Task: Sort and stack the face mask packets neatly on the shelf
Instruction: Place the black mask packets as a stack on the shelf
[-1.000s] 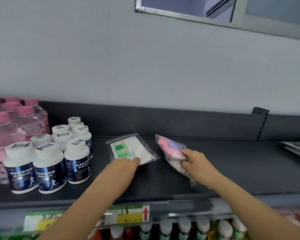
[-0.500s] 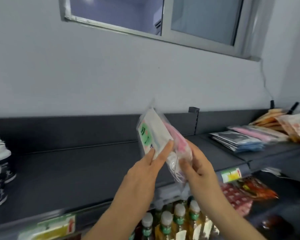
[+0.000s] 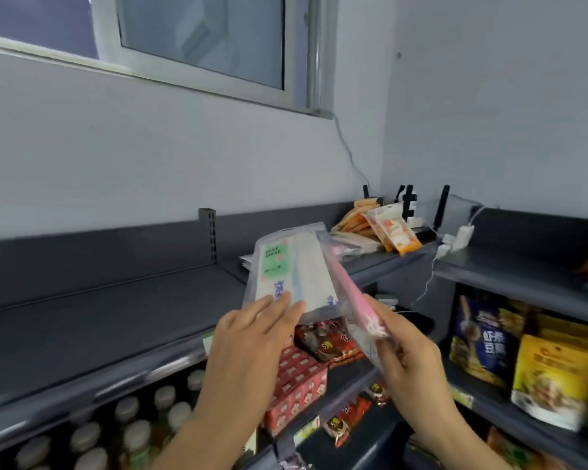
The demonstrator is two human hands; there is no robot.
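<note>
1. Lower left: a row of capped bottles (image 3: 129,432) stands on the tier under the dark grey shelf (image 3: 99,320). The shelf top runs along the wall below the window (image 3: 201,35).

2. Left hand (image 3: 248,344): raised in front of the shelf edge, back of the hand toward the camera. Its fingers (image 3: 274,301) lie straight against the front face of the white face mask packet (image 3: 286,273) and pinch its lower edge. The thumb is hidden.

3. The white face mask packet is held in the air, upright and tilted slightly, with its green "FACE MASK" label facing the camera. It is above the shelf edge, not resting on anything.

4. The pink face mask packet (image 3: 353,300) sits just right of the white one – their upper parts overlap or touch. It slants down to the right.

5. Right hand (image 3: 408,354): fingers curled round the lower end of the pink face mask packet, gripping it.

6. Below the 2 hands: red snack packs (image 3: 296,378) fill the lower tier.

7. Behind the packets, on the shelf top: a flat pile of packets (image 3: 350,242), then orange packets (image 3: 387,228) leaning in the corner, a white power adapter (image 3: 462,232) beside them.

8. Far right: a dark blue bag (image 3: 482,340) and a yellow bag (image 3: 557,378) stand on the side shelving.
</note>
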